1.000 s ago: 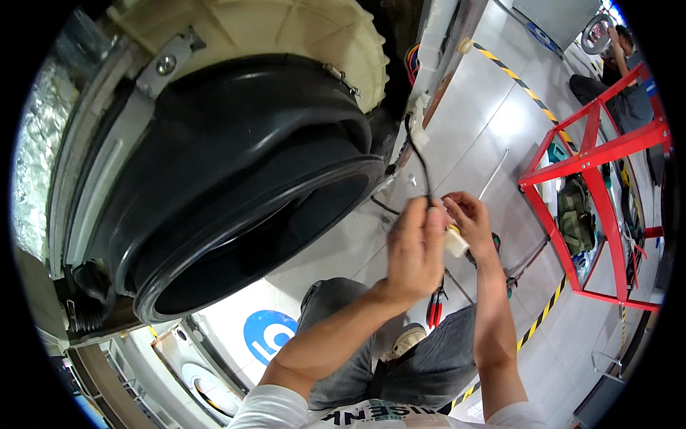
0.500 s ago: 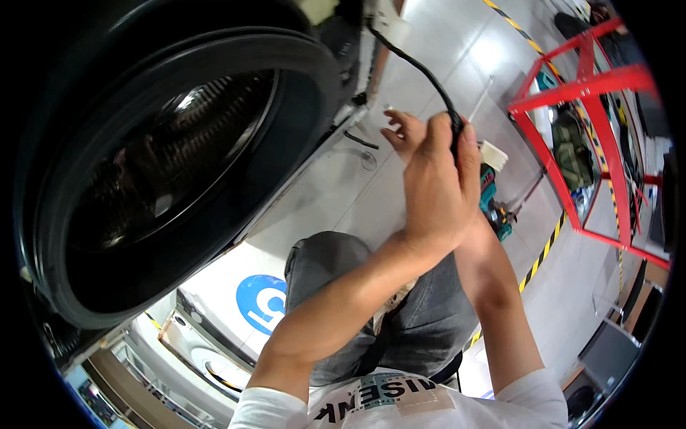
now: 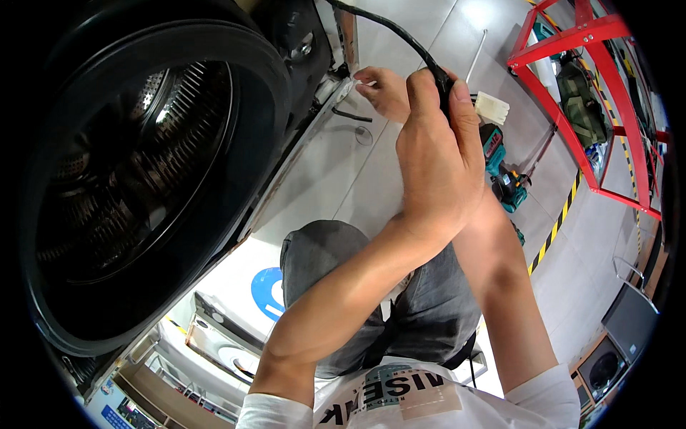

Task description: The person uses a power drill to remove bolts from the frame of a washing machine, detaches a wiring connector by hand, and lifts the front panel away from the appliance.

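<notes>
My left hand (image 3: 443,143) grips a black taped cable (image 3: 396,30) between thumb and fingers; the cable arcs away up to the machine's top edge. A white plug connector (image 3: 493,107) sits just right of that hand; whether it belongs to the cable is hidden. Crossing beneath the left wrist, my right hand (image 3: 386,93) reaches the lower corner of the washing machine's frame (image 3: 343,87). Its thumb and fingers close together there, and whatever lies between the tips is too small to make out. The machine's open drum (image 3: 143,164) with its dark rubber rim fills the left.
A short black hose piece (image 3: 351,116) sticks out below the frame. On the tiled floor lie teal-black power tools (image 3: 506,182). A red metal rack (image 3: 564,118) stands at right beside yellow-black floor tape (image 3: 561,218). A white appliance panel (image 3: 225,350) is at lower left.
My right hand has come up to the frame's corner, its fingers now closer together. The left hand keeps hold of the cable. The whole view has shifted, showing more of the drum's inside.
</notes>
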Demonstrator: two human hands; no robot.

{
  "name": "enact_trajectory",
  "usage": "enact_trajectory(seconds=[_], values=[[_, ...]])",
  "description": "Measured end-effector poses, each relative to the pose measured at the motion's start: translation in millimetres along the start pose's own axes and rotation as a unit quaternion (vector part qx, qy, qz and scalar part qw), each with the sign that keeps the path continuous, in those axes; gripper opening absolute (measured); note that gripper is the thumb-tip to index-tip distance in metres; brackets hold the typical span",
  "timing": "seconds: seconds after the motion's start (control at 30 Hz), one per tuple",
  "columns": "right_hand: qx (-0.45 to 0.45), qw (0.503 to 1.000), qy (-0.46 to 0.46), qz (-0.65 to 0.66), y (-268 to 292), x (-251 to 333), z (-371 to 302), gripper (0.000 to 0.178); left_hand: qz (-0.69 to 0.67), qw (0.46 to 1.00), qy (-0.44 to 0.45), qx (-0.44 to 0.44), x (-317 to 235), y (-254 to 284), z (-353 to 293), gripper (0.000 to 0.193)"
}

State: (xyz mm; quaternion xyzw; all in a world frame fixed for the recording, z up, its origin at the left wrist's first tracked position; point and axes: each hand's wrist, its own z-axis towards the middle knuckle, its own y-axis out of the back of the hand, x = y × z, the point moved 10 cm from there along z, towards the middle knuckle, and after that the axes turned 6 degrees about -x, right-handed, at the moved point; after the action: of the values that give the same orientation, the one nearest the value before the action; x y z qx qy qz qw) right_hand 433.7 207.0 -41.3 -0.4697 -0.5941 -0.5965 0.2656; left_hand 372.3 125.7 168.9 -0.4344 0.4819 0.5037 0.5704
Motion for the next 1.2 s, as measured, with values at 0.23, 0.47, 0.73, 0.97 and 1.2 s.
enact_trajectory(seconds=[0.23,0.47,0.73,0.97,1.2], values=[[0.085,0.993,-0.076,0.008,-25.4,-42.3,2.8,0.03,0.035,0.999,-0.001,-0.003,9.7,19.9,0.7,0.017],[-0.118,0.977,-0.158,0.081,-80.8,-80.1,-23.1,0.032,-0.151,0.985,0.086,0.004,1.7,80.2,1.6,0.027],[-0.299,0.906,-0.068,0.292,-76.5,-42.5,-2.4,0.038,-0.222,0.969,0.11,0.022,-2.8,94.8,8.4,0.007],[-0.193,0.886,-0.129,0.402,-112.0,-49.1,50.4,0.039,-0.163,0.984,0.064,0.045,-4.9,96.4,4.4,0.002],[-0.182,0.901,-0.151,0.364,-109.2,-50.5,45.4,0.047,-0.13,0.99,0.057,0.001,7.1,101.1,4.4,0.022]])
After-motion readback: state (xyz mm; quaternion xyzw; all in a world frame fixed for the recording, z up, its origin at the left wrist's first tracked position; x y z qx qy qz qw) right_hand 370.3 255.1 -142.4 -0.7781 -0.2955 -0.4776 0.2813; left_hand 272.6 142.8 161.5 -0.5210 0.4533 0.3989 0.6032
